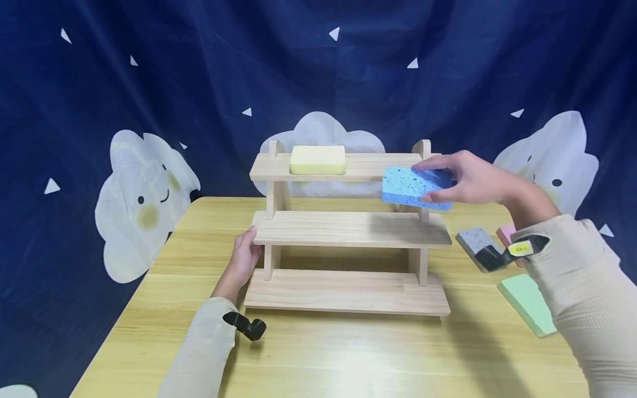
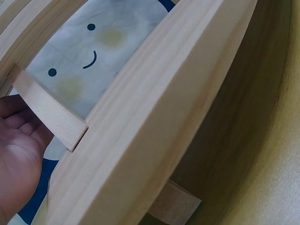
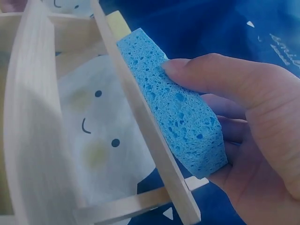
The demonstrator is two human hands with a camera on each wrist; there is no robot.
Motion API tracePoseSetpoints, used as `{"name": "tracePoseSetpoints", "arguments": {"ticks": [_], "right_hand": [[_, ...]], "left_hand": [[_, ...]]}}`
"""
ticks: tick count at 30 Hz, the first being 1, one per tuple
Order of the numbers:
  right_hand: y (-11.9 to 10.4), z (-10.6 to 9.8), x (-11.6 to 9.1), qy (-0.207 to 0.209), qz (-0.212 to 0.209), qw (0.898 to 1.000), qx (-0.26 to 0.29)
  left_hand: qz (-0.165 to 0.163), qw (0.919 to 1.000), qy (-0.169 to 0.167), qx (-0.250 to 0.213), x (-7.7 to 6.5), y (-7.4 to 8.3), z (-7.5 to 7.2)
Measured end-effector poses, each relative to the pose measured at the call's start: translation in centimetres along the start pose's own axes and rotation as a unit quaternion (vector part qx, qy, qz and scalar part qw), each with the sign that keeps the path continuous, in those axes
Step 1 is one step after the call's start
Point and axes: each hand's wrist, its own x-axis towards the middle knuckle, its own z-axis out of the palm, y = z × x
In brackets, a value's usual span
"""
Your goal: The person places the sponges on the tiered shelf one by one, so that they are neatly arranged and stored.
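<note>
A three-tier wooden shelf stands on the table. My right hand grips a blue sponge by its edges, thumb on one side and fingers on the other. In the right wrist view the blue sponge is close beside the top board; whether it touches cannot be told. A pale yellow sponge lies on the left part of the top board. At the shelf's left end my left hand holds the middle tier's edge. The left wrist view shows that hand by an upright support.
Right of the shelf, a grey sponge, a partly hidden pink sponge and a green sponge lie on the wooden table. Behind hangs a dark blue curtain printed with white smiling clouds.
</note>
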Motion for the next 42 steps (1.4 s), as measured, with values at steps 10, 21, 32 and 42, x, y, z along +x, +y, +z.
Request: {"name": "tracePoseSetpoints", "arguments": {"ticks": [10, 21, 32, 42], "right_hand": [[0.4, -0.3, 4.6, -0.028, 0.037, 0.999, 0.023], [1.1, -0.3, 7.8, -0.065, 0.062, 0.996, 0.018], [1.4, -0.6, 9.5, -0.110, 0.079, 0.990, 0.030], [1.3, -0.6, 10.1, -0.139, 0.088, 0.985, 0.045]], "left_hand": [[0.017, 0.9999, -0.004, 0.001, -0.1, -0.1, 0.0], [0.018, 0.9998, 0.003, -0.009, 0.0, -0.4, 0.3], [0.024, 0.9996, 0.002, -0.013, 0.2, -0.4, 0.0], [0.015, 0.9999, 0.001, -0.005, 0.2, -0.2, -0.1]]}}
